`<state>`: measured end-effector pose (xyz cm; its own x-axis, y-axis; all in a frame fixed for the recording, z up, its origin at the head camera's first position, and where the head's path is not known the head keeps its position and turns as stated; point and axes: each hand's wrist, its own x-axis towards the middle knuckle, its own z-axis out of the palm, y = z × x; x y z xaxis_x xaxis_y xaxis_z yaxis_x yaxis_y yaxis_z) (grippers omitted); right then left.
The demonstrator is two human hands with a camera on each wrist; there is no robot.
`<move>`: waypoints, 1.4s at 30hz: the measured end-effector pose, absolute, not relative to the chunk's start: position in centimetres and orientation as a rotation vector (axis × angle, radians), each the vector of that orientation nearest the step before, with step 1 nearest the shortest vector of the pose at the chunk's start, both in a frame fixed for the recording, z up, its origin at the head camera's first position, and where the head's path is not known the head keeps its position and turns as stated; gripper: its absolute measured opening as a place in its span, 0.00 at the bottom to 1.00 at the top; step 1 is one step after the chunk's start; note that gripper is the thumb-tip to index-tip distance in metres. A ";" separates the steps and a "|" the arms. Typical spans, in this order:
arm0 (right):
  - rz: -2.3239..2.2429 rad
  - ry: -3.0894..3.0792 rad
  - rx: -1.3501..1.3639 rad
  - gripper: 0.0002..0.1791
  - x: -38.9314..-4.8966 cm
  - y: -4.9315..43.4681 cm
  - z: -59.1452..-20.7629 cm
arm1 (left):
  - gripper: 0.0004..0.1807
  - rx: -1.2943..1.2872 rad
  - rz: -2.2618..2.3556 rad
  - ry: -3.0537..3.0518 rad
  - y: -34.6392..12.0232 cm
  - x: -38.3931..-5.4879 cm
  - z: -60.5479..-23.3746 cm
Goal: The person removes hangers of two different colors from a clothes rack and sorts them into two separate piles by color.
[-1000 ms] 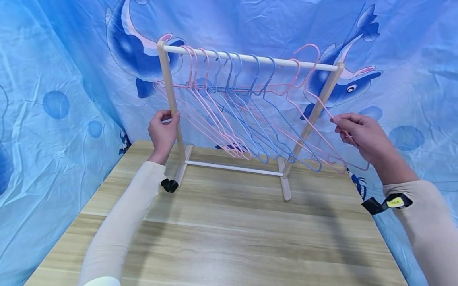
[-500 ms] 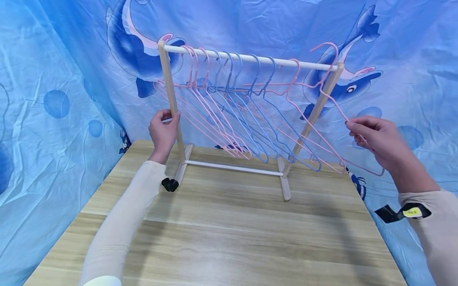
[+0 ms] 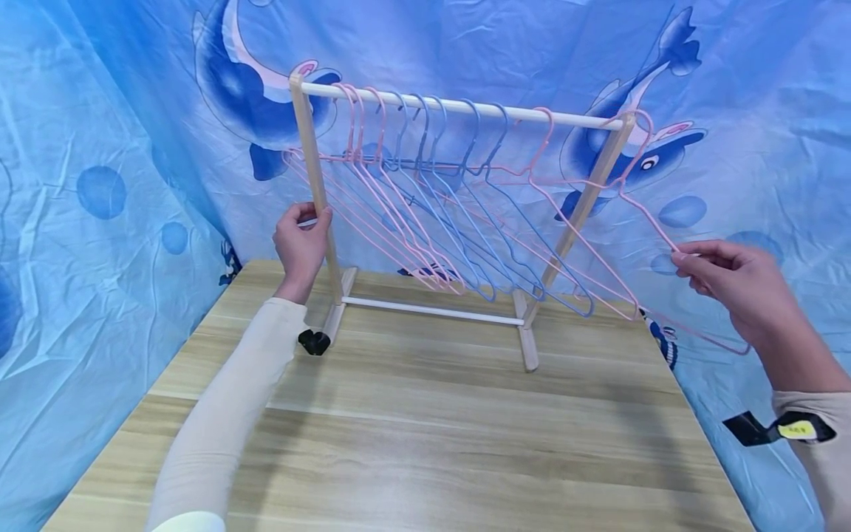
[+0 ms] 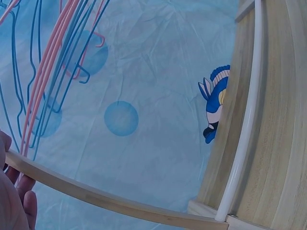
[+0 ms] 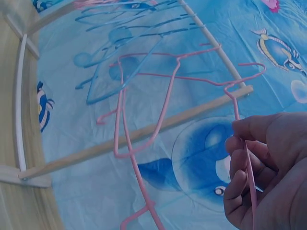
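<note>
A small clothes rack with wooden posts and a white top rod [image 3: 578, 119] stands on the table. My left hand [image 3: 301, 247] holds its left post [image 3: 308, 140] partway up, thumb and fingers around the wood. Out past the right post [image 3: 601, 174], my right hand [image 3: 744, 288] pinches one arm of a pink hanger [image 3: 648, 213]. That hanger's hook [image 5: 259, 72] is off the rod, just beyond the post's top in the right wrist view. Another pink hanger [image 3: 541, 188] hangs closest to that end. Blue hangers [image 3: 492, 177] fill the middle, pink ones [image 3: 382, 151] the left.
The wood-grain table [image 3: 399, 436] extends in front of the rack. A white lower bar [image 3: 432, 310] joins the rack's feet. Blue cloth [image 3: 120, 310] with dolphin pictures surrounds the table at the back and sides.
The right hand has moved right and down with the pink hanger, carrying its hook from above the rod to beyond the right post. The left hand has stayed on its post.
</note>
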<state>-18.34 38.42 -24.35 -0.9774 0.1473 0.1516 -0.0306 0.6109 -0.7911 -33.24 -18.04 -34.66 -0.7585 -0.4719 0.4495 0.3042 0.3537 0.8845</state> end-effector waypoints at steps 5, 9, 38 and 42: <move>1.187 -2.618 -0.063 0.07 -17.6 39.2 -25.3 | 0.18 0.154 -1.467 -1.948 -18.2 -33.3 -34.8; 1.047 -2.629 -0.051 0.15 -16.8 39.8 -26.1 | 0.18 0.152 -1.459 -1.948 -18.2 -33.4 -34.9; 0.774 -2.658 0.061 0.15 -12.7 43.2 -32.4 | 0.17 0.161 -1.420 -1.971 -18.0 -33.5 -34.7; 0.850 -2.658 0.111 0.12 -12.1 43.9 -33.4 | 0.18 0.162 -1.426 -1.973 -18.1 -33.5 -34.7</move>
<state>-12.10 43.88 -33.42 -0.9368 0.0304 0.3485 -0.1774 0.8174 -0.5481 -33.48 -18.09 -34.69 -0.7560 -0.4720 0.4536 0.2826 0.3896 0.8766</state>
